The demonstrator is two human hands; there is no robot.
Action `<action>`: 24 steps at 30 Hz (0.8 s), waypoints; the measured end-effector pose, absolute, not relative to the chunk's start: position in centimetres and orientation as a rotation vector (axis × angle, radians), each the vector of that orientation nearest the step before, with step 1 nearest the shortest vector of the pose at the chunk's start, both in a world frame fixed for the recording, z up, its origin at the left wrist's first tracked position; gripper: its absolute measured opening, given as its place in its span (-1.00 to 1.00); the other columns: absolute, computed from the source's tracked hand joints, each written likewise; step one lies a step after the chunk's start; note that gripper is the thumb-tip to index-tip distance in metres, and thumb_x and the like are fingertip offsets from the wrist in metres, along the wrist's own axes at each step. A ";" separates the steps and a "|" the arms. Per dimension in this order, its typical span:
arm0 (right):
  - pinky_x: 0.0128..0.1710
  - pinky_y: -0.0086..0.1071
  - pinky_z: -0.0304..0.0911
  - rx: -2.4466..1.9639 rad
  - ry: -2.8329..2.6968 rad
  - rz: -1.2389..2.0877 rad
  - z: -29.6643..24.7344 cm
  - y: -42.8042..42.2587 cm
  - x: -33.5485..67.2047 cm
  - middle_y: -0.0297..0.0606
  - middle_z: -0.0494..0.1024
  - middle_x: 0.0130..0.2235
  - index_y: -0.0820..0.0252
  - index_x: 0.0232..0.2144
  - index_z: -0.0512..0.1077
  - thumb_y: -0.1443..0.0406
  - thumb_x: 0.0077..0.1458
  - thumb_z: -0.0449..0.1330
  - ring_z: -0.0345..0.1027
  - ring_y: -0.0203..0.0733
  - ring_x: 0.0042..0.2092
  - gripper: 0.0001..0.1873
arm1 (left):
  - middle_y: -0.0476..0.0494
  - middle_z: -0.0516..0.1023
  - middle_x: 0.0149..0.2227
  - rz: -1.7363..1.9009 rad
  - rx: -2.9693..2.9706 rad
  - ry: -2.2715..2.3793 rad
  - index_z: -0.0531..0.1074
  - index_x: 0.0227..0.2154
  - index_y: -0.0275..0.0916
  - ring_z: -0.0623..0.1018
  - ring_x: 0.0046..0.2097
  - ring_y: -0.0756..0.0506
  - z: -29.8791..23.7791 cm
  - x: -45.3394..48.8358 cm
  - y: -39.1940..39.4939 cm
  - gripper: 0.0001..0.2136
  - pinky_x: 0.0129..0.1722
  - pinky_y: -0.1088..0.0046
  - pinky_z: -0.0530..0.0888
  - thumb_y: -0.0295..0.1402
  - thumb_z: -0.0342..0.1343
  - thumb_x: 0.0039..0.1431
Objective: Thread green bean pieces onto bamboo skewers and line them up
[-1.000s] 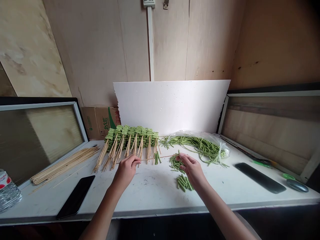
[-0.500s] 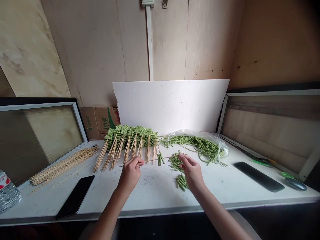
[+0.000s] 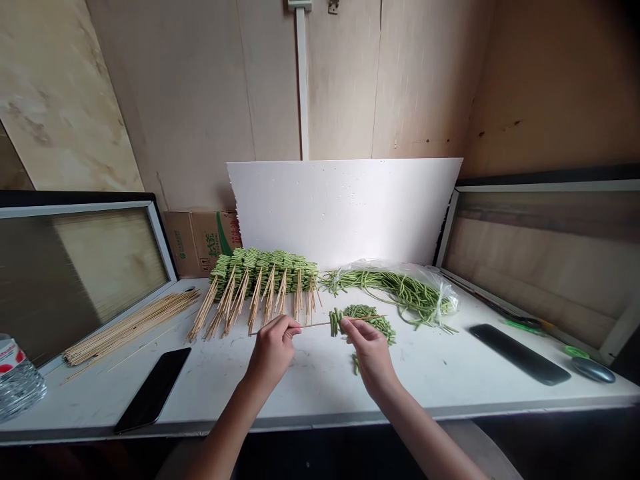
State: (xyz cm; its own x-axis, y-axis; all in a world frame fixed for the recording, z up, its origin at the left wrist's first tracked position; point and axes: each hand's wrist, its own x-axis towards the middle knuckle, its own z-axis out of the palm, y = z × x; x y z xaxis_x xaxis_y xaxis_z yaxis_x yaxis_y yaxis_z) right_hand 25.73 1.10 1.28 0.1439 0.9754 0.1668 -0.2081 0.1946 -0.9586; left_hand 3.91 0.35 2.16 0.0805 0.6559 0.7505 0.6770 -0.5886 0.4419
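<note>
The bottle label [image 3: 11,358] is too blurred to read; the carton [image 3: 205,247] shows green Chinese characters. My left hand [image 3: 274,345] pinches the skewer [image 3: 315,325], which runs through bean pieces [image 3: 333,325] toward my right hand [image 3: 369,350], which pinches them.

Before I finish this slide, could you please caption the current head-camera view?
The left hand grips a thin skewer while the right hand holds cut green bean pieces on it.
</note>
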 end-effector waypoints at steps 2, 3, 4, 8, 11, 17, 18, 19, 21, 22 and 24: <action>-0.15 -0.24 0.35 -0.975 -1.100 1.075 1.8 1.3 26.2 -0.16 0.68 -0.13 0.09 -0.36 0.68 -0.05 -0.04 0.46 0.49 0.00 -0.11 -0.63 | -0.07 0.64 -0.37 -1.584 -2.281 -1.456 0.47 -0.39 -0.16 0.62 -0.32 -0.10 2.0 3.7 0.7 -0.81 -0.28 0.42 0.52 -0.53 0.05 0.29; -0.13 -0.24 0.36 -0.973 -1.150 1.072 2.2 1.6 26.7 -0.15 0.69 -0.12 0.09 -0.31 0.69 -0.05 -0.02 0.45 0.50 0.01 -0.08 -0.62 | -0.07 0.64 -0.37 -1.582 -2.272 -1.482 0.47 -0.39 -0.16 0.62 -0.32 -0.10 1.9 3.4 0.9 -0.82 -0.28 0.42 0.51 -0.52 0.06 0.29; -0.13 -0.22 0.38 -0.973 -1.219 1.072 2.6 1.9 27.5 -0.13 0.69 -0.10 0.09 -0.26 0.69 -0.04 0.00 0.44 0.50 0.02 -0.07 -0.61 | -0.07 0.64 -0.37 -1.577 -2.260 -1.512 0.48 -0.39 -0.17 0.62 -0.32 -0.10 1.9 3.2 1.1 -0.83 -0.28 0.42 0.50 -0.51 0.07 0.29; -0.25 -0.21 0.41 -1.097 -1.717 0.956 3.6 3.7 32.1 -0.12 0.71 -0.17 0.12 -0.30 0.70 -0.01 0.00 0.43 0.53 0.00 -0.22 -0.64 | -0.07 0.67 -0.34 -1.571 -2.210 -1.621 0.50 -0.36 -0.17 0.63 -0.30 -0.12 1.5 2.0 2.1 -0.86 -0.27 0.40 0.49 -0.47 0.08 0.29; -0.41 -0.29 0.30 -1.370 -1.906 0.815 3.0 4.7 35.0 -0.19 0.66 -0.45 0.10 -0.55 0.65 0.04 -0.07 0.45 0.45 -0.11 -0.43 -0.72 | -0.08 0.67 -0.34 -1.580 -2.215 -1.647 0.50 -0.35 -0.17 0.63 -0.29 -0.12 1.2 1.5 2.5 -0.87 -0.26 0.40 0.49 -0.48 0.09 0.28; -0.51 -0.33 0.14 -1.592 -1.882 0.611 1.8 5.0 35.4 -0.27 0.48 -0.66 0.09 -0.79 0.45 0.12 -0.20 0.51 0.26 -0.23 -0.59 -0.61 | -0.09 0.67 -0.35 -1.523 -2.246 -1.636 0.49 -0.35 -0.17 0.63 -0.29 -0.14 1.1 1.6 2.5 -0.87 -0.28 0.39 0.48 -0.45 0.08 0.30; -0.50 -0.33 0.14 -1.619 -1.880 0.584 1.9 4.9 35.3 -0.29 0.43 -0.69 0.09 -0.82 0.40 0.15 -0.20 0.51 0.24 -0.24 -0.60 -0.58 | -0.09 0.67 -0.35 -1.514 -2.248 -1.637 0.49 -0.36 -0.17 0.63 -0.29 -0.14 1.1 1.6 2.4 -0.87 -0.28 0.39 0.48 -0.45 0.08 0.29; -0.50 -0.32 0.14 -1.652 -1.894 0.560 2.0 4.8 35.3 -0.30 0.40 -0.71 0.10 -0.84 0.37 0.18 -0.21 0.51 0.23 -0.24 -0.61 -0.55 | -0.09 0.67 -0.35 -1.508 -2.249 -1.638 0.49 -0.36 -0.17 0.63 -0.29 -0.14 1.1 1.6 2.4 -0.87 -0.28 0.39 0.48 -0.45 0.09 0.29; -0.50 -0.32 0.14 -1.713 -1.941 0.555 2.2 4.6 35.7 -0.30 0.41 -0.69 0.10 -0.85 0.36 0.25 -0.23 0.51 0.25 -0.24 -0.60 -0.57 | -0.09 0.67 -0.35 -1.503 -2.253 -1.634 0.50 -0.35 -0.17 0.63 -0.29 -0.14 1.2 1.6 2.4 -0.87 -0.28 0.39 0.48 -0.44 0.09 0.30; -0.51 -0.33 0.14 -1.733 -1.960 0.590 2.3 4.6 36.0 -0.29 0.43 -0.68 0.10 -0.84 0.37 0.27 -0.26 0.51 0.27 -0.24 -0.60 -0.60 | -0.09 0.67 -0.35 -1.504 -2.254 -1.628 0.50 -0.35 -0.17 0.63 -0.29 -0.14 1.2 1.6 2.4 -0.87 -0.28 0.39 0.48 -0.44 0.08 0.30; -0.55 -0.34 0.15 -1.755 -1.959 0.719 2.3 4.5 36.6 -0.31 0.43 -0.70 0.11 -0.82 0.41 0.30 -0.36 0.54 0.28 -0.24 -0.63 -0.65 | -0.09 0.66 -0.34 -1.500 -2.262 -1.616 0.50 -0.34 -0.17 0.63 -0.30 -0.13 1.2 1.6 2.4 -0.87 -0.28 0.39 0.48 -0.44 0.08 0.31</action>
